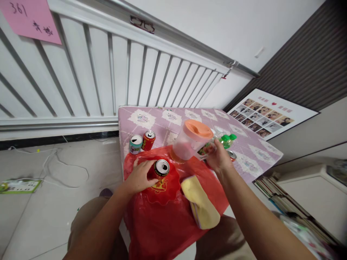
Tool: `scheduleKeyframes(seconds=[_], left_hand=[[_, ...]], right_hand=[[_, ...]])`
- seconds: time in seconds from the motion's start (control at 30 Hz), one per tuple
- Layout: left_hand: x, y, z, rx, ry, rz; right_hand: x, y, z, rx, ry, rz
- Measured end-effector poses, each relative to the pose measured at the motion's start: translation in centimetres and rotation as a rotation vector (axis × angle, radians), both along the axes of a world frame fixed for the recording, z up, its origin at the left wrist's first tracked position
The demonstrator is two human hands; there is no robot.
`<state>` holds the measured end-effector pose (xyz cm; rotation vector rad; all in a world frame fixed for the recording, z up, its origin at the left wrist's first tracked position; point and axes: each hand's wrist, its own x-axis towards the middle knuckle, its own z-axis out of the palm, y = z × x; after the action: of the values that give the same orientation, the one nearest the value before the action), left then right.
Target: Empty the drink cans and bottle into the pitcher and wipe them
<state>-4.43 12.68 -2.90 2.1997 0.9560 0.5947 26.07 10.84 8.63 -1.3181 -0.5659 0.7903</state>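
Note:
My left hand point(142, 177) is closed around an opened drink can point(162, 167) with a dark upper rim. This can stands over a red scalloped plate point(169, 189) with a yellow printed design. My right hand point(220, 157) grips the handle of a translucent pitcher point(184, 144), which has an orange lid and a little amber liquid at its bottom. The pitcher is slightly tilted, to the right of the can and apart from it. Behind my left hand stand a teal can point(136, 144) and a red can point(149, 140), both upright.
A folded yellow cloth point(200, 202) lies on the red plastic sheet point(162, 227) near my lap. Beyond the right hand are bottles with green caps point(225, 138) and another can point(232, 156). The floral tablecloth point(154, 117) reaches back to a white radiator point(151, 76).

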Motion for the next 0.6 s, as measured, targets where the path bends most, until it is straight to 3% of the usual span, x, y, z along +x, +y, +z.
scheduleKeyframes(seconds=[0.37, 0.6], left_hand=[[0.0, -0.1, -0.2, 0.006, -0.025, 0.013], [0.0, -0.2, -0.7, 0.026, -0.053, 0.019]], right_hand=[[0.8, -4.0, 6.5, 0.019, -0.122, -0.030], [-0.2, -7.3, 7.5, -0.132, -0.371, 0.056]])
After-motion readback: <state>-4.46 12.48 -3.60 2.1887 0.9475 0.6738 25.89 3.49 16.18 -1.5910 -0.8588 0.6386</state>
